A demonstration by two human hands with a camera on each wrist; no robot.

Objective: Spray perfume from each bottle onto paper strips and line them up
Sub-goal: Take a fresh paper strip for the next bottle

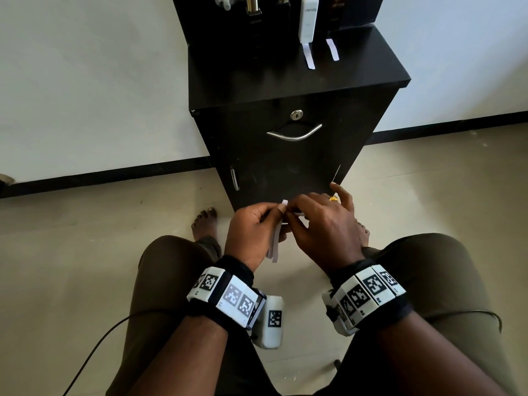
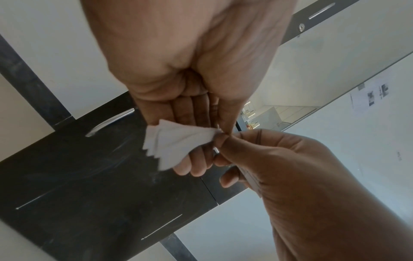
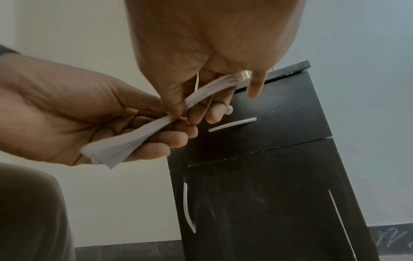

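Low in front of the black cabinet [image 1: 285, 81], my left hand [image 1: 281, 210] grips a fanned bundle of white paper strips [image 2: 176, 144] between thumb and curled fingers. My right hand [image 1: 292, 212] meets it and pinches the top end of the bundle [image 3: 125, 146] with thumb and forefinger. A printed strip [image 3: 210, 90] also runs between the right hand's fingers. On the cabinet top stand a white perfume bottle [image 1: 308, 21] and dark bottles [image 1: 253, 12]. Two strips lie there, one [image 1: 309, 57] before the white bottle and one [image 1: 333, 50] to its right.
The cabinet front has a locked drawer with a metal handle [image 1: 294, 132] and a door below. I sit with both knees spread, bare feet [image 1: 204, 221] on the tiled floor. A cable [image 1: 94, 355] trails at the left. White wall flanks the cabinet.
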